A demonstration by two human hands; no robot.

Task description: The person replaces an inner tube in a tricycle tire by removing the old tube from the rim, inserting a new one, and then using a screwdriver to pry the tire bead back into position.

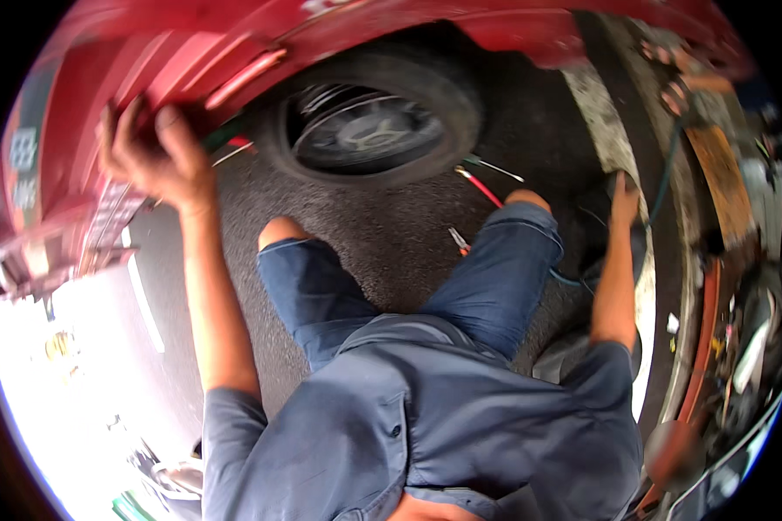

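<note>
The two bare hands are well apart, with the task's main thing, a round wheel with a black rubber tyre and a grey metal centre [374,130], lying between them. It sits tilted under the edge of a red painted metal vehicle body [139,74], ahead of the person's knees.

The left hand [161,161] is raised to the wheel's left with its fingers spread and slightly bent, up at the red body; whether the fingertips touch it, I cannot tell. The right hand [623,198] is low, well to the wheel's right, at a dark, blurred object [639,247]; I cannot tell if it grips it.

On the dark asphalt ground [356,252], a red-handled tool [482,188] and a thin silver-shafted tool [500,168] lie just beside the tyre's right side, and orange-handled pliers [459,241] lie nearer the person, between the knees.
</note>
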